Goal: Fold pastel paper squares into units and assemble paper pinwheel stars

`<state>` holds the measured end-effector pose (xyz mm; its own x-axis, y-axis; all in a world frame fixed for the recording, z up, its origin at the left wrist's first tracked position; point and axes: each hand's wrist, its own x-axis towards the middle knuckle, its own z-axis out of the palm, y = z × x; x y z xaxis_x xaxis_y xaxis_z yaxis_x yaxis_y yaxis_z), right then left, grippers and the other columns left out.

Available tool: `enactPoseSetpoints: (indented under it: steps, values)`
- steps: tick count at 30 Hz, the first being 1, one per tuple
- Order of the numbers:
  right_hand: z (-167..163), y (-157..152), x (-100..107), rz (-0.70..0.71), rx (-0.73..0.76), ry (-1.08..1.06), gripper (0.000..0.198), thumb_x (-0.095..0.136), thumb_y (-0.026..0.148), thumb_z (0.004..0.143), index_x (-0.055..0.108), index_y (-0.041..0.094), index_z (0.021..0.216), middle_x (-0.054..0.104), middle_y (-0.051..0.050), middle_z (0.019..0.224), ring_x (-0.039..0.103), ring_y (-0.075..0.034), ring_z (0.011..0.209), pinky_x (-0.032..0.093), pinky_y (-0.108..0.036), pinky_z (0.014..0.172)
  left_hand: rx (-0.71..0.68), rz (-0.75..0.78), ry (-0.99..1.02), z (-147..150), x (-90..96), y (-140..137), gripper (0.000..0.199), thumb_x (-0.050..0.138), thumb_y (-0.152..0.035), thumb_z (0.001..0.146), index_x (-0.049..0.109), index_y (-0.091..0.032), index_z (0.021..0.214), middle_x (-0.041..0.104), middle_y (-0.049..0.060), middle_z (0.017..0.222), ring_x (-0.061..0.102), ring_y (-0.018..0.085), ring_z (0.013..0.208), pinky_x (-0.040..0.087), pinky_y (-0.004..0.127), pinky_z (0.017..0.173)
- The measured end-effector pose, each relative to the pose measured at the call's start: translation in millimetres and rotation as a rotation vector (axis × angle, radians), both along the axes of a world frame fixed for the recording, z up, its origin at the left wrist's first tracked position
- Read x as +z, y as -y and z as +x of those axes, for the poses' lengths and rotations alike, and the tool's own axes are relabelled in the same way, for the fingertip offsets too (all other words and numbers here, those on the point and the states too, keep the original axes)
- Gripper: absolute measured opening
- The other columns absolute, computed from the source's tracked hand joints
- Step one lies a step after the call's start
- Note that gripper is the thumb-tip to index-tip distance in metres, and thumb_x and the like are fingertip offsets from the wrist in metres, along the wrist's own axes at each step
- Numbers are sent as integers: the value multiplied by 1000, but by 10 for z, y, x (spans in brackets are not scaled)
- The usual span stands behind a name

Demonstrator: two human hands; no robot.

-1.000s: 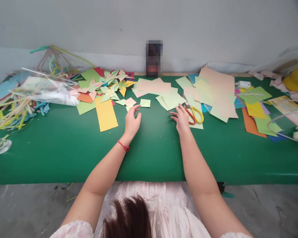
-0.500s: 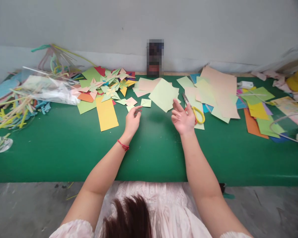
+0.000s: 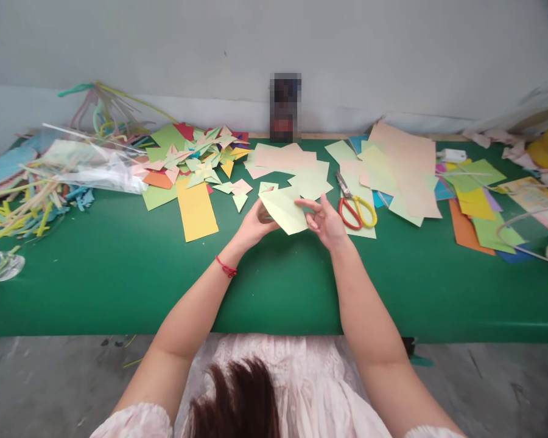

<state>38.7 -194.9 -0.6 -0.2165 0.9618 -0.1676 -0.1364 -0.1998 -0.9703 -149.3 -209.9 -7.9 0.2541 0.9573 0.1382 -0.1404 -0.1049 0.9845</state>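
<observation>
A pale green square of paper is tilted up above the green table. My left hand, with a red cord bracelet at the wrist, is closed on its left edge, some fingers hidden behind the sheet. My right hand is at the paper's right side with fingers stretched and apart, the forefinger's tip at the sheet. Scissors with one red and one yellow handle lie just right of that hand. Beyond the paper are more pale green sheets and small folded pieces.
A heap of folded paper shapes and a yellow sheet lie left. Coloured strips and a clear plastic bag are farther left. Large pale sheets lie right. A blurred dark object stands at the wall.
The pale green square has come down and nearer to me, into my left hand. My right hand has moved left and turned inward, leaving the scissors in full view.
</observation>
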Motion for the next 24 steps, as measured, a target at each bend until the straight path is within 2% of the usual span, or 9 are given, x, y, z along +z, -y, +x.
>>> enactPoseSetpoints:
  steps: [2, 5, 8, 11, 15, 17, 19, 21, 24]
  values:
    - [-15, 10, 6, 3, 13, 8, 71, 29, 75, 74, 69, 19, 92, 30, 5, 37, 23, -8, 35, 17, -24, 35, 5, 20, -15, 2, 60, 15, 83, 72, -34, 63, 29, -29, 134, 44, 10, 134, 49, 25, 116, 48, 36, 88]
    - [-20, 10, 0, 8, 3, 34, 70, 30, 74, 74, 69, 19, 94, 28, 5, 37, 23, -8, 36, 16, -25, 36, 42, 54, -58, -5, 146, 42, 89, 74, -33, 61, 25, -32, 135, 37, 10, 139, 45, 26, 121, 47, 36, 90]
    - [-8, 2, -19, 27, -14, 18, 68, 32, 73, 74, 68, 20, 95, 34, 5, 38, 23, -8, 35, 16, -25, 38, 79, 79, -70, -27, 166, 53, 67, 72, -31, 63, 41, -29, 123, 35, 10, 140, 46, 25, 120, 47, 36, 89]
    - [14, -9, -42, 31, -41, -8, 64, 35, 70, 76, 69, 19, 93, 38, 4, 38, 21, -7, 35, 13, -26, 37, 86, 32, -67, -65, 110, 32, 29, 68, -30, 68, 56, -21, 92, 55, 9, 120, 58, 21, 103, 49, 35, 84]
    - [48, -30, -61, 52, -133, 27, 55, 42, 65, 76, 68, 19, 90, 54, 1, 52, 20, -5, 34, 12, -25, 35, 190, -66, -136, -122, 25, -25, 24, 68, -34, 66, 55, -17, 76, 65, 3, 82, 64, 16, 76, 52, 34, 75]
    - [61, -42, -60, 80, -218, 40, 49, 47, 62, 75, 67, 20, 89, 65, -3, 72, 30, -5, 38, 19, -23, 34, 250, -81, -143, -142, 9, -49, 26, 69, -35, 65, 55, -17, 77, 65, 2, 78, 64, 15, 74, 52, 33, 74]
    - [66, -46, -48, 94, -264, 30, 45, 49, 59, 75, 65, 21, 92, 66, -5, 95, 46, -7, 49, 32, -21, 39, 305, -84, -97, -152, 9, -62, 27, 69, -34, 65, 54, -17, 78, 65, 2, 79, 64, 15, 73, 52, 32, 74]
    - [53, -32, -26, 87, -231, 12, 44, 49, 58, 76, 62, 25, 101, 62, -4, 111, 58, -10, 69, 43, -21, 50, 353, -83, -34, -153, 21, -64, 28, 70, -34, 65, 52, -17, 79, 65, 2, 82, 65, 14, 74, 53, 32, 75]
    - [-5, 19, 9, 80, -96, -14, 47, 53, 56, 74, 56, 28, 112, 60, -4, 114, 61, -15, 90, 50, -24, 64, 392, -73, 34, -145, 49, -51, 29, 69, -33, 67, 50, -19, 83, 66, 3, 87, 65, 15, 80, 54, 32, 76]
